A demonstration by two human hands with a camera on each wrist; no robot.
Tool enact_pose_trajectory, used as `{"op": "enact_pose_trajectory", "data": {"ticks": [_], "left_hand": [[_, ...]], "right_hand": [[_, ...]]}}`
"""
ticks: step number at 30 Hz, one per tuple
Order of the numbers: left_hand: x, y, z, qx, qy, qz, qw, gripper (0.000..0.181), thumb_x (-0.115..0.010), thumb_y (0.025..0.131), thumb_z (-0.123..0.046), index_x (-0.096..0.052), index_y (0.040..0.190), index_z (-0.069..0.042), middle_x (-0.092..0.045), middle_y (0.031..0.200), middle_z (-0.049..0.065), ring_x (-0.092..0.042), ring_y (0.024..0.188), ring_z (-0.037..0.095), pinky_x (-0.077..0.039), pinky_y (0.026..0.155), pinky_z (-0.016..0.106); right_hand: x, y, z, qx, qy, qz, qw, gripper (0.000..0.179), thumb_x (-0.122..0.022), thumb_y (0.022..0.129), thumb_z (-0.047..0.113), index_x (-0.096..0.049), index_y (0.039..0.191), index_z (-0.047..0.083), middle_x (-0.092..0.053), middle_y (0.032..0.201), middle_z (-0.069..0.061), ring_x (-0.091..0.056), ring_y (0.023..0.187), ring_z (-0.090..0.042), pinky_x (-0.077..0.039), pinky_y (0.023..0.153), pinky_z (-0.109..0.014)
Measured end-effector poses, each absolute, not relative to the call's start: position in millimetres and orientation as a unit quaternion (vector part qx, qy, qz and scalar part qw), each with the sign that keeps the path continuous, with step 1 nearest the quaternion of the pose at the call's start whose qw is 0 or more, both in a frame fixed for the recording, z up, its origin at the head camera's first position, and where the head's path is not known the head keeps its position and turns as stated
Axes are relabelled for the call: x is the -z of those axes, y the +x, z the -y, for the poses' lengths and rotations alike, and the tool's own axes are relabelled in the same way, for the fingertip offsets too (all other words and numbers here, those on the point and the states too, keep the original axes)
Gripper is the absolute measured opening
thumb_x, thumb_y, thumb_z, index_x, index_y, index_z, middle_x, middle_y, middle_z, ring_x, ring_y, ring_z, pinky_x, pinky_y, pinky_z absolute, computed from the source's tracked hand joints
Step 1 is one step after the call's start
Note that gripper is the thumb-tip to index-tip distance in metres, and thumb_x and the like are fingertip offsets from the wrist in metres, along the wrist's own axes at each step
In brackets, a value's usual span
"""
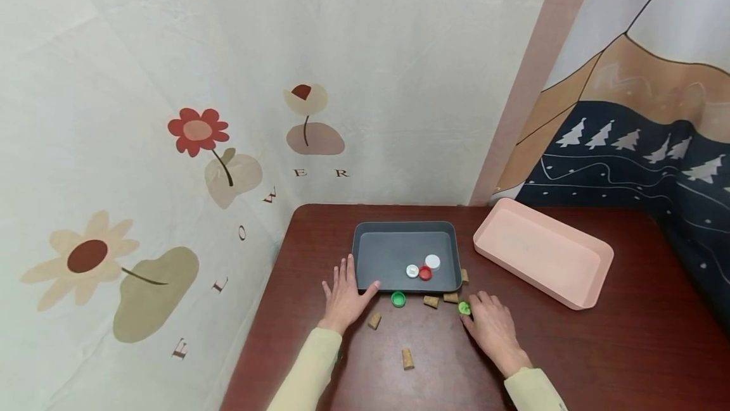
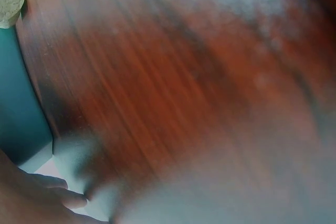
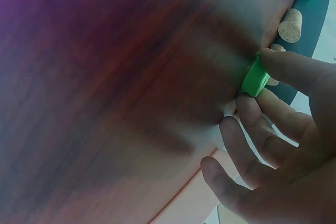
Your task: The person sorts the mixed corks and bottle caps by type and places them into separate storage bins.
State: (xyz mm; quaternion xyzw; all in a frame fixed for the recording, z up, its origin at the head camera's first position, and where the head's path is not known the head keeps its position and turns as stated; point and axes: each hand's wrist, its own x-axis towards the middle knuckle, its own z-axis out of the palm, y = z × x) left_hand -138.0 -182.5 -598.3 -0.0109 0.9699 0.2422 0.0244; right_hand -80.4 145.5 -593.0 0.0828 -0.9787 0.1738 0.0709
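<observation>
My right hand (image 1: 493, 327) pinches a light green bottle cap (image 3: 255, 78) between thumb and fingers, low over the table to the right of the grey tray's front corner. The left hand (image 1: 344, 302) has its fingers spread and touches the front left corner of the grey tray (image 1: 371, 246). Inside that tray lie a white cap (image 1: 433, 262), a second white cap (image 1: 412, 271) and a red cap (image 1: 425, 273), close together. Another green cap (image 1: 398, 299) sits on the table right at the tray's front edge.
Several corks lie about the tray's front, among them one cork (image 1: 431, 301) by its edge, one cork (image 1: 374, 320) near the left hand and one cork (image 1: 407, 359) closer to me. A pink tray (image 1: 542, 246) stands at the right on the dark red table (image 1: 644, 309).
</observation>
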Motion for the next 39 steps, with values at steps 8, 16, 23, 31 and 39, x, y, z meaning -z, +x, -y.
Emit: {"op": "enact_pose_trajectory", "data": {"ticks": [8, 16, 23, 31, 39], "left_hand": [[600.0, -138.3, 182.2, -0.243, -0.011, -0.97, 0.021, 0.107, -0.055, 0.092, -0.074, -0.014, 0.166, -0.008, -0.021, 0.169, 0.021, -0.018, 0.155, 0.045, -0.01, 0.113, 0.079], [599.7, -138.5, 182.8, -0.243, -0.011, -0.97, 0.02, 0.107, -0.055, 0.092, -0.075, -0.015, 0.166, -0.008, -0.021, 0.169, 0.021, -0.018, 0.155, 0.045, -0.011, 0.113, 0.079], [597.8, -137.7, 182.0, -0.244, -0.012, -0.969, 0.021, 0.107, -0.054, 0.092, -0.075, -0.014, 0.167, -0.009, -0.021, 0.17, 0.02, -0.016, 0.156, 0.043, -0.01, 0.114, 0.077], [599.4, -137.6, 182.6, -0.243, -0.013, -0.97, 0.02, 0.107, -0.054, 0.092, -0.075, -0.013, 0.167, -0.01, -0.021, 0.17, 0.02, -0.016, 0.156, 0.043, -0.01, 0.115, 0.077], [600.9, -137.8, 182.6, -0.237, -0.013, -0.971, 0.023, 0.107, -0.053, 0.092, -0.076, -0.013, 0.167, -0.01, -0.02, 0.17, 0.019, -0.016, 0.156, 0.043, -0.01, 0.115, 0.077]], "right_hand": [[593.2, -78.4, -148.1, -0.209, 0.065, 0.974, 0.056, 0.029, -0.086, 0.083, 0.015, -0.074, 0.105, 0.001, -0.064, 0.095, -0.01, -0.063, 0.095, -0.037, -0.052, 0.073, -0.056], [586.4, -77.2, -148.0, -0.251, 0.058, 0.963, 0.075, 0.03, -0.085, 0.083, 0.012, -0.075, 0.108, 0.0, -0.066, 0.099, -0.013, -0.064, 0.097, -0.039, -0.052, 0.077, -0.059], [581.6, -77.7, -145.9, -0.297, 0.051, 0.948, 0.099, 0.035, -0.083, 0.084, 0.009, -0.074, 0.117, 0.0, -0.068, 0.104, -0.014, -0.064, 0.1, -0.039, -0.053, 0.082, -0.058], [577.8, -80.4, -142.1, -0.333, 0.049, 0.931, 0.143, 0.038, -0.084, 0.083, 0.004, -0.072, 0.119, -0.003, -0.068, 0.107, -0.016, -0.063, 0.1, -0.037, -0.053, 0.083, -0.054], [570.9, -84.6, -137.2, -0.361, 0.027, 0.921, 0.145, 0.04, -0.082, 0.086, 0.007, -0.071, 0.123, -0.002, -0.067, 0.112, -0.015, -0.061, 0.104, -0.035, -0.051, 0.083, -0.052]]}}
